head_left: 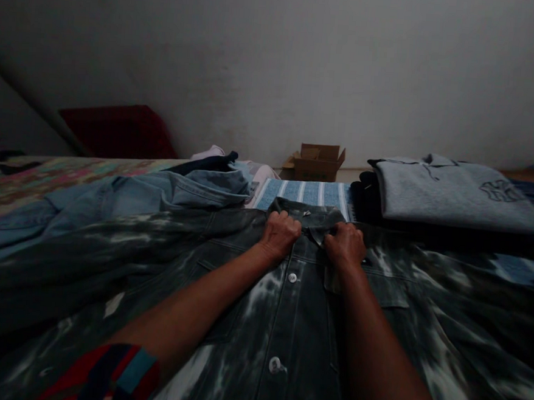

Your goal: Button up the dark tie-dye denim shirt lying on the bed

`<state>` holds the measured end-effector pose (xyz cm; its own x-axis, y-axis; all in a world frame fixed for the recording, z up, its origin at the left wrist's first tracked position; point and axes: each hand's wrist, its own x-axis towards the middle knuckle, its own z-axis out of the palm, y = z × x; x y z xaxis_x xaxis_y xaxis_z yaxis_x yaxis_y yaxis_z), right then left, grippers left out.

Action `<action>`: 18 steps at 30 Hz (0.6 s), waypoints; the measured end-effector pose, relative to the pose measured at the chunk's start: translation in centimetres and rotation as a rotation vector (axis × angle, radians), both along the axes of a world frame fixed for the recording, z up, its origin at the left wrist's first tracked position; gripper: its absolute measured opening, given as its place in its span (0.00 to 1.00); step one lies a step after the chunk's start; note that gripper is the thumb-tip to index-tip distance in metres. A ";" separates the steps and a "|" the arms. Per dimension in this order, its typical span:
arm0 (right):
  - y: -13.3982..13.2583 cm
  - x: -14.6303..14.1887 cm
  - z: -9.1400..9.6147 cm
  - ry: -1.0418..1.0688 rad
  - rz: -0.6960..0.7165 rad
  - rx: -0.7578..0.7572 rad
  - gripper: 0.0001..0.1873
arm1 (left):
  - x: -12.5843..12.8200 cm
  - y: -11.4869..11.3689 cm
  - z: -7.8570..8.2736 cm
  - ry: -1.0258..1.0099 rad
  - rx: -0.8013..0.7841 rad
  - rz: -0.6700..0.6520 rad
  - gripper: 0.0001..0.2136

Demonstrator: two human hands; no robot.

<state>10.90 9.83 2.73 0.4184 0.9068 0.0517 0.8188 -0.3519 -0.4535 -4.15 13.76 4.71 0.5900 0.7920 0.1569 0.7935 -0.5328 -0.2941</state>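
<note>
Gripping dark denim jacket (pixel 286 323) collar, both hands (pixel 312 240)

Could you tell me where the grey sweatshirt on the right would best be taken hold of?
Probably by its near folded edge, coming from the front: the sweatshirt lies flat and folded on a dark pile, that edge overhangs toward the person, and nothing rests on it.

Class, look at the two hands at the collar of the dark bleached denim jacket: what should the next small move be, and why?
Probably fasten the top button at the collar. Both the left hand and the right hand pinch the front edges of the denim jacket just under the collar, and two buttons lower on the placket already look closed, so the top seems the one left.
</note>
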 end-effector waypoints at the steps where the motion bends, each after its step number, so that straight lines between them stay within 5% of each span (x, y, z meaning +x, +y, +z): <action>1: 0.0 0.0 0.0 0.000 0.000 0.002 0.15 | 0.1 -0.2 -0.2 -0.009 -0.010 0.030 0.11; 10: -0.5 -1.4 0.9 -0.074 -0.060 0.195 0.11 | 0.1 -0.8 -0.4 -0.077 -0.076 0.220 0.11; 18: -0.8 -4.0 0.7 -0.043 0.324 0.064 0.12 | -0.3 -0.3 0.0 -0.114 -0.154 0.316 0.13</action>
<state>6.93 9.06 3.40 0.1046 0.9868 0.1240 0.9026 -0.0419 -0.4284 -4.43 13.51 4.67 0.2983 0.9518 0.0721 0.9490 -0.2876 -0.1294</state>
